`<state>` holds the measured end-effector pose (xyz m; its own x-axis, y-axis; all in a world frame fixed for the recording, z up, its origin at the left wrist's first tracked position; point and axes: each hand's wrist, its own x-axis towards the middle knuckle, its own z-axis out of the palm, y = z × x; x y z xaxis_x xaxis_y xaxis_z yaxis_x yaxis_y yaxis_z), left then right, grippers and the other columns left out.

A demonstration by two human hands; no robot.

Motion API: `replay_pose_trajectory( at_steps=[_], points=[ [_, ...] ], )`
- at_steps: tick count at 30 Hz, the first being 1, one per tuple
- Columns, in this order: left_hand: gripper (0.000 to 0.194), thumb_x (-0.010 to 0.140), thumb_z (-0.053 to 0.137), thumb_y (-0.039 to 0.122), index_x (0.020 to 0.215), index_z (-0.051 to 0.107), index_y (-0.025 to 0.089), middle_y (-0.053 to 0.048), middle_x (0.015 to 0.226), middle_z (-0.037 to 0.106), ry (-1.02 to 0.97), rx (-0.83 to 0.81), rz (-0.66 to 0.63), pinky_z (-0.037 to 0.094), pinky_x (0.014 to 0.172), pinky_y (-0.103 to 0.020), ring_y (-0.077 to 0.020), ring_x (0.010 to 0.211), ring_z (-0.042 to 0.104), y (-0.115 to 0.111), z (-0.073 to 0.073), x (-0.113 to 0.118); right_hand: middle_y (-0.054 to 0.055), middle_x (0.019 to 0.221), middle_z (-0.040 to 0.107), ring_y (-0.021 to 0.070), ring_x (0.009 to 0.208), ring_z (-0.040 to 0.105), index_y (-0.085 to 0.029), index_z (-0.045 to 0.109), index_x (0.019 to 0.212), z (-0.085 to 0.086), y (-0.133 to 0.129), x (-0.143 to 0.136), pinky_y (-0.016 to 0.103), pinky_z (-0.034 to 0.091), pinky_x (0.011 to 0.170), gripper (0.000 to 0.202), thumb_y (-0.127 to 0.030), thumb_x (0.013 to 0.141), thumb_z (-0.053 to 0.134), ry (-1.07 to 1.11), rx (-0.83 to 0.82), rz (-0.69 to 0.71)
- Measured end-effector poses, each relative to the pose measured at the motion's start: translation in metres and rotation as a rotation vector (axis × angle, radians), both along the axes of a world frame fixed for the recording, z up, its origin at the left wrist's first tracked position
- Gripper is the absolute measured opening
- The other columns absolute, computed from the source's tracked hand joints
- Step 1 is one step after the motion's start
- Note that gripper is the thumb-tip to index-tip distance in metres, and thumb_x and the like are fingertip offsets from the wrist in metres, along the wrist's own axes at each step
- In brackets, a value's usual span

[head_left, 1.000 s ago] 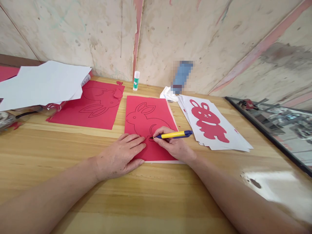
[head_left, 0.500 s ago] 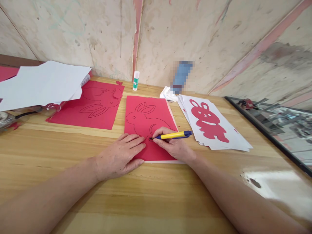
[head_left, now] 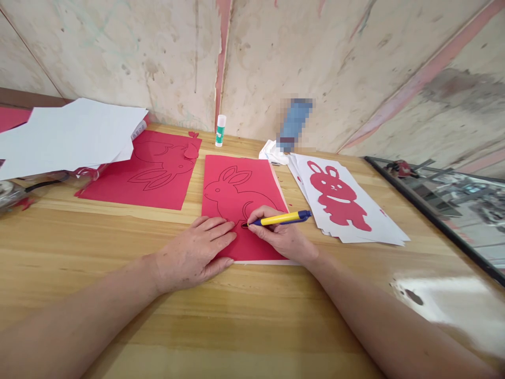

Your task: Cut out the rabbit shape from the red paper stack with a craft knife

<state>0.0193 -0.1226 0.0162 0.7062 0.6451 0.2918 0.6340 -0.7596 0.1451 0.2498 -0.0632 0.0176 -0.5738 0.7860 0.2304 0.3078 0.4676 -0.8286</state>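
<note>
A red sheet [head_left: 252,184] with a rabbit outline in dark lines lies in front of me, with a pale sheet's edge showing beneath it. My left hand [head_left: 197,253] rests flat on the sheet's lower left part, fingers stretched out. My right hand [head_left: 278,234] grips a yellow and blue pen [head_left: 282,218], its tip on the red sheet near the rabbit's lower outline. To the left lies a second red sheet [head_left: 153,176] with another rabbit drawing. On the right, a red rabbit cutout [head_left: 339,195] lies on white sheets [head_left: 366,208].
A glue stick [head_left: 220,130] stands near the wall. White papers [head_left: 71,137] are piled at the left above plastic-wrapped items. A crumpled white tissue [head_left: 273,152] sits below a blurred blue object [head_left: 295,122]. A black-framed mirror-like surface [head_left: 442,213] is at the right.
</note>
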Motion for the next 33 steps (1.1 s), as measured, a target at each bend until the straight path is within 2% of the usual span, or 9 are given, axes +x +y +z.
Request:
replay_pose_trajectory(
  at_steps=[16, 23, 28, 33],
  points=[
    [0.043, 0.097, 0.043, 0.04, 0.125, 0.057, 0.011, -0.016, 0.133, 0.056, -0.008, -0.018, 0.002, 0.042, 0.101, -0.051, -0.0317, 0.124, 0.05, 0.0, 0.001, 0.0, 0.002, 0.083, 0.061, 0.0157, 0.078, 0.057, -0.021, 0.059, 0.086, 0.001, 0.001, 0.002, 0.029, 0.047, 0.071, 0.01, -0.031, 0.085, 0.059, 0.012, -0.054, -0.014],
    [0.045, 0.097, 0.042, 0.04, 0.127, 0.056, 0.01, -0.017, 0.134, 0.056, 0.003, -0.021, 0.005, 0.042, 0.102, -0.051, -0.0319, 0.125, 0.049, -0.001, 0.001, 0.0, -0.001, 0.063, 0.055, 0.0118, 0.059, 0.051, -0.019, 0.057, 0.081, -0.001, 0.007, 0.008, 0.027, 0.043, 0.058, 0.018, -0.036, 0.08, 0.064, 0.261, -0.223, -0.22],
    [0.044, 0.097, 0.043, 0.041, 0.128, 0.056, 0.013, -0.015, 0.135, 0.055, -0.008, -0.036, 0.011, 0.041, 0.103, -0.05, -0.0305, 0.126, 0.048, -0.001, 0.001, 0.0, -0.001, 0.065, 0.056, 0.0118, 0.059, 0.051, -0.018, 0.058, 0.079, 0.002, 0.009, 0.011, 0.027, 0.042, 0.056, 0.017, -0.033, 0.077, 0.066, 0.182, -0.184, -0.227],
    [0.044, 0.097, 0.043, 0.04, 0.128, 0.055, 0.011, -0.016, 0.135, 0.055, -0.012, -0.038, 0.004, 0.041, 0.103, -0.051, -0.0312, 0.126, 0.048, 0.0, 0.001, -0.001, 0.0, 0.068, 0.056, 0.0121, 0.06, 0.051, -0.019, 0.057, 0.079, 0.001, 0.01, 0.011, 0.027, 0.043, 0.057, 0.015, -0.032, 0.078, 0.064, 0.137, -0.112, -0.198]
  ],
)
